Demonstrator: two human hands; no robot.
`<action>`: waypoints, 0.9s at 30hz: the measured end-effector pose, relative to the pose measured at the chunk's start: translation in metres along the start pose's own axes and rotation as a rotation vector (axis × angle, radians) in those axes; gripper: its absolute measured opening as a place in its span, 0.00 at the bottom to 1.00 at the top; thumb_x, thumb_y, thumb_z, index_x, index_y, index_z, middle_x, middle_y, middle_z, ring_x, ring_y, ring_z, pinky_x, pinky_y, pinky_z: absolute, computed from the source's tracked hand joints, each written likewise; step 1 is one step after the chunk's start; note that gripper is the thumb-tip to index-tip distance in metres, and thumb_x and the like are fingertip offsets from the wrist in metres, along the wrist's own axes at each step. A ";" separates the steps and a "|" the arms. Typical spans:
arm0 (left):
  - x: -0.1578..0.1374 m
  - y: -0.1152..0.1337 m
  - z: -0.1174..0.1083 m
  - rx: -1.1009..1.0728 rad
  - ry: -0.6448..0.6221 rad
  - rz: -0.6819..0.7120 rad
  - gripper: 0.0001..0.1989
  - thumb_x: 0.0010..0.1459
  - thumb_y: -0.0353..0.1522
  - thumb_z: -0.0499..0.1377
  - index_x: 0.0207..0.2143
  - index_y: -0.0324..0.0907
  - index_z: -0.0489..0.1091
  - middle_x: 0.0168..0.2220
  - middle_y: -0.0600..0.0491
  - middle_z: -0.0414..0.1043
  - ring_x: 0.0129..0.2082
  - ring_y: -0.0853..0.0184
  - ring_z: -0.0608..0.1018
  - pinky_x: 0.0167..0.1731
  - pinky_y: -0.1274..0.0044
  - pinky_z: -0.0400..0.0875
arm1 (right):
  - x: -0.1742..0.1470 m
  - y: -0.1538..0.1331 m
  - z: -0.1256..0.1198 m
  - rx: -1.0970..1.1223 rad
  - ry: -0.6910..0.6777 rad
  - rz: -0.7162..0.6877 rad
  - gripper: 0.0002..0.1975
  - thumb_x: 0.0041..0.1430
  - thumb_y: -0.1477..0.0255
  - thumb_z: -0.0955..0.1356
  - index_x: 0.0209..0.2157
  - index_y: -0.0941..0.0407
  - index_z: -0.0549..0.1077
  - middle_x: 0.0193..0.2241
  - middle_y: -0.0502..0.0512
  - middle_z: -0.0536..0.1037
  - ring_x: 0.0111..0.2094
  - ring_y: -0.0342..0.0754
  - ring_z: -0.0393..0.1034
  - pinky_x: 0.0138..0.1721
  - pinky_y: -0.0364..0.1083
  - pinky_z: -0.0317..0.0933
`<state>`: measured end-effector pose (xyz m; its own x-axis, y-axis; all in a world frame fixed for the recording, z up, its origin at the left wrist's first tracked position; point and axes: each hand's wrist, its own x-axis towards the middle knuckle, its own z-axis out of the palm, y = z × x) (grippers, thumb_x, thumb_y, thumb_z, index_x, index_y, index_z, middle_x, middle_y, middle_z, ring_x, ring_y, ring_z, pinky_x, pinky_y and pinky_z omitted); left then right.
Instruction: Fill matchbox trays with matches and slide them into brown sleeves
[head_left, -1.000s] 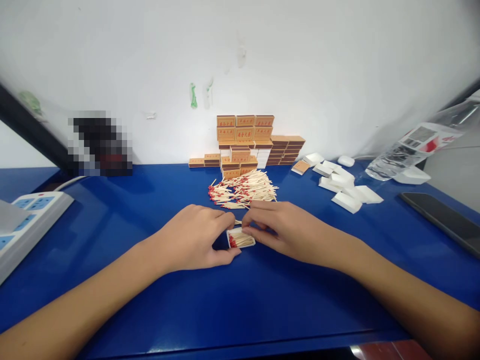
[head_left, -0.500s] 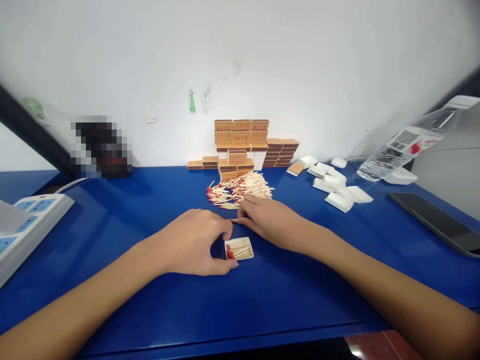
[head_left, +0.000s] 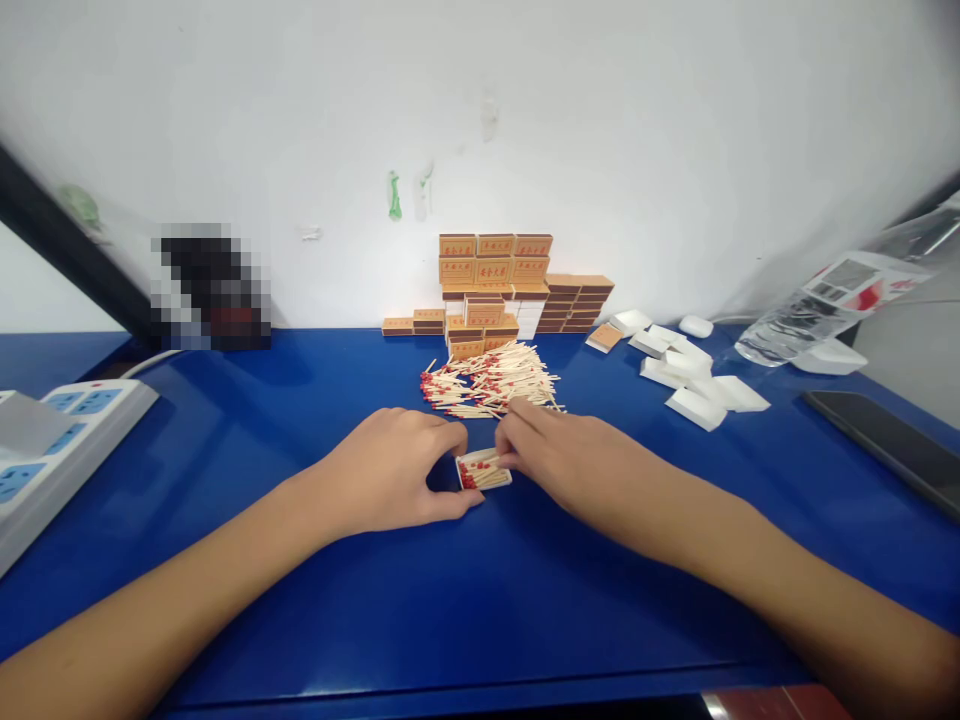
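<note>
A small white matchbox tray (head_left: 499,486) lies on the blue table, partly filled with red-tipped matches (head_left: 484,474). My left hand (head_left: 394,470) grips its left end, thumb at the near side and fingers at the far side. Over the tray's right end, my right hand (head_left: 574,460) is closed in a pinch, its fingertips among the matches; loose matches with red heads lie at an angle just beside them. Behind the hands spreads a heap of loose matches (head_left: 510,380).
Stacked matchboxes (head_left: 495,270) stand against the wall. To the right are several white trays (head_left: 697,408), a plastic bottle (head_left: 825,300) and a phone (head_left: 877,440). A power strip (head_left: 82,440) lies at the left, near a pixelated dark object (head_left: 214,290).
My right hand has moved from beyond the tray down to its right end, bringing matches into it. The tray sits slightly farther from me, and the view has shifted a little.
</note>
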<state>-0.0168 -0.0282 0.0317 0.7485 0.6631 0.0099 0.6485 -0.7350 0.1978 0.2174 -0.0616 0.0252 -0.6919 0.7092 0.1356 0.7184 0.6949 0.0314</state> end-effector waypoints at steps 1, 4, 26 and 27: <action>0.000 0.000 0.001 0.000 0.003 0.005 0.17 0.61 0.47 0.63 0.34 0.42 0.72 0.27 0.55 0.72 0.25 0.66 0.73 0.25 0.74 0.58 | 0.001 -0.004 0.004 -0.058 -0.005 -0.012 0.08 0.70 0.81 0.61 0.38 0.58 0.70 0.39 0.60 0.74 0.29 0.49 0.67 0.28 0.47 0.54; 0.000 0.001 0.003 0.003 0.019 0.028 0.16 0.62 0.46 0.62 0.33 0.42 0.71 0.27 0.55 0.73 0.25 0.66 0.74 0.26 0.74 0.59 | 0.005 -0.009 0.012 -0.123 0.000 -0.035 0.09 0.69 0.82 0.61 0.39 0.59 0.71 0.38 0.61 0.75 0.30 0.50 0.68 0.27 0.47 0.55; -0.001 -0.001 0.002 0.008 0.039 0.014 0.16 0.63 0.46 0.62 0.39 0.42 0.74 0.27 0.56 0.72 0.25 0.66 0.73 0.26 0.75 0.58 | 0.000 0.015 -0.010 0.370 -0.032 0.062 0.07 0.73 0.72 0.65 0.39 0.55 0.73 0.39 0.54 0.76 0.35 0.46 0.70 0.36 0.46 0.60; -0.002 -0.002 0.002 0.005 0.052 0.017 0.16 0.63 0.46 0.62 0.40 0.42 0.74 0.27 0.56 0.72 0.25 0.66 0.73 0.26 0.75 0.58 | -0.001 0.019 -0.013 0.378 -0.021 0.062 0.07 0.73 0.72 0.65 0.39 0.55 0.74 0.39 0.54 0.76 0.35 0.46 0.70 0.36 0.46 0.60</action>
<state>-0.0189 -0.0281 0.0290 0.7512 0.6570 0.0644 0.6367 -0.7468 0.1922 0.2323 -0.0505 0.0381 -0.6520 0.7508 0.1057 0.6845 0.6428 -0.3440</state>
